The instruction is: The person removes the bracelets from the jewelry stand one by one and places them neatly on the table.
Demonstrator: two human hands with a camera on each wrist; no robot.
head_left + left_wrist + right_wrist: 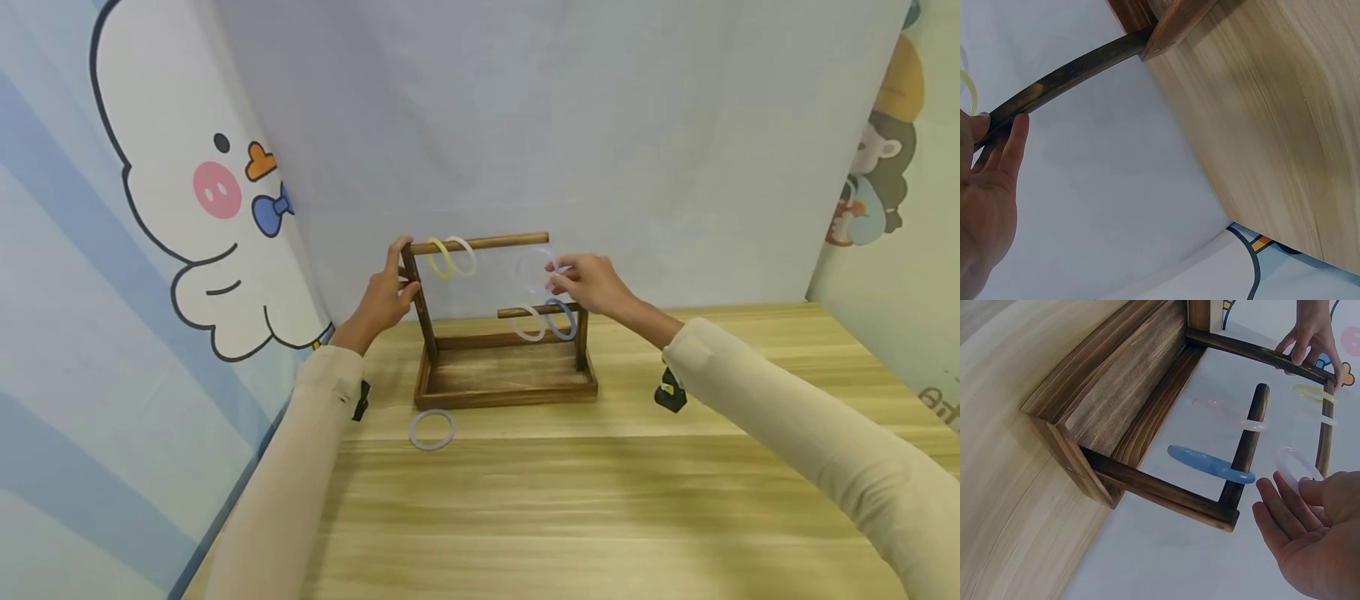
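My left hand grips the tall post of a dark wooden two-rod rack near its top, thumb and fingers on opposite sides. In my right hand, thumb and fingertips pinch a translucent pale lilac ring. This ring hangs near the free end of the upper rod; whether it encircles the rod I cannot tell. A yellow ring and a white ring hang on the upper rod near the post. The lower rod carries a pale pink ring and a blue ring.
A greyish-lilac ring lies flat on the wood-grain table, just in front of the rack's tray base. A pale curtain stands behind the rack. Cartoon-printed panels line the sides.
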